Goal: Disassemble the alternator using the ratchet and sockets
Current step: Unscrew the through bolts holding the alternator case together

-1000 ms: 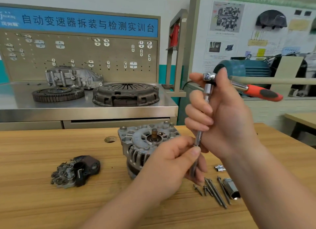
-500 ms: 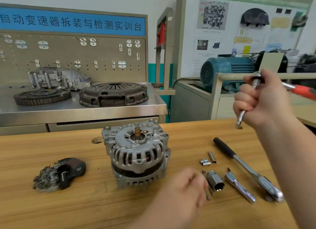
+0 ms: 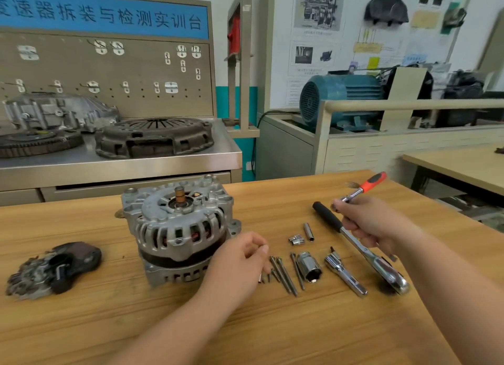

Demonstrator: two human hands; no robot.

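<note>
The alternator (image 3: 180, 228) stands alone left of centre on the wooden table (image 3: 81, 323), shaft end up. One removed black part (image 3: 57, 266) lies at the lower left.

There are two ratchets. The orange-handled ratchet (image 3: 372, 181) is gripped in the right hand (image 3: 373, 223), right of centre, with its handle pointing to the upper right. The black-handled ratchet (image 3: 326, 216) lies on the table, partly under that hand.

Between the hands lie:
- one large socket (image 3: 309, 268)
- one chrome extension piece (image 3: 345, 274)
- one slim deep socket (image 3: 308, 231)
- two small sockets (image 3: 296, 239), side by side
- three long bolts (image 3: 283, 276)

A few short screws lie by the bolts, too small to count.

The left hand (image 3: 237, 263) sits just right of the alternator with its fingers curled above the bolts. I cannot tell whether it pinches anything.

Half a second ago the right hand was raised at the upper right of the frame; now it is low over the tools. The left hand was at the bottom edge and has since moved up beside the bolts. The alternator is unmoved.
</note>
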